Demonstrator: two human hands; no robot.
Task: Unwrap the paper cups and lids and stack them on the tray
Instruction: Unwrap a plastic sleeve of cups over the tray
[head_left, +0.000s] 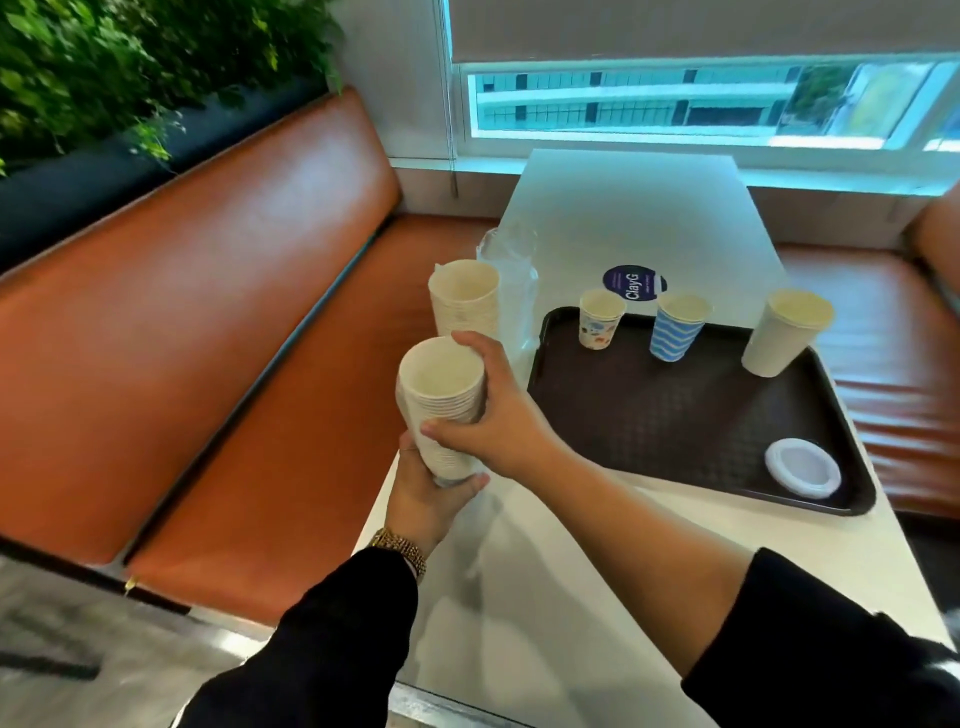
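An orange bench (218, 332) runs along the table's (623, 218) left edge, green plants (130, 62) behind it; a window (701, 98) faces the far edge.

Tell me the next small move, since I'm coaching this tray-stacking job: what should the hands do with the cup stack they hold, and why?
Probably carry the held stack right and set it upright on the bare part of the tray. Both the left hand and right hand grip it off the tray, while three stacks already stand along the tray's far edge and the lids lie at its near right corner.
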